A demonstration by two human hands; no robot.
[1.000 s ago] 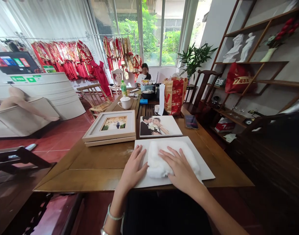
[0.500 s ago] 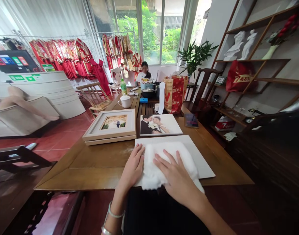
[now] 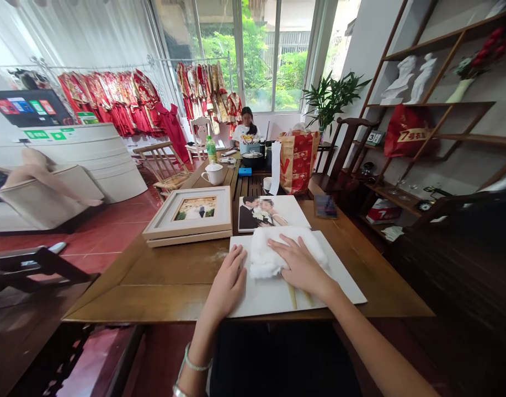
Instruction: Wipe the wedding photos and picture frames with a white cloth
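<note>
A white flat panel [image 3: 344,278] lies on the near edge of the wooden table [image 3: 165,275]. My left hand [image 3: 228,284] rests flat on the panel's left edge, fingers stretched out. My right hand [image 3: 300,267] presses a folded white cloth [image 3: 265,256] onto the far half of the panel, fingers spread over it. Two yellowish streaks show on the panel just below my right hand. Behind the panel lies a wedding photo print [image 3: 271,212], and to its left a framed photo [image 3: 190,215] on a stack of frames.
A phone [image 3: 326,207] lies at the table's right. Farther back stand a white teapot [image 3: 213,173], a red gift bag [image 3: 297,160] and a seated person [image 3: 246,129]. Wooden shelves [image 3: 422,138] fill the right wall; red garments hang at the back left.
My right hand has pushed the cloth from the panel's near edge up to its far half, uncovering the near part. My left hand has stayed on the left edge.
</note>
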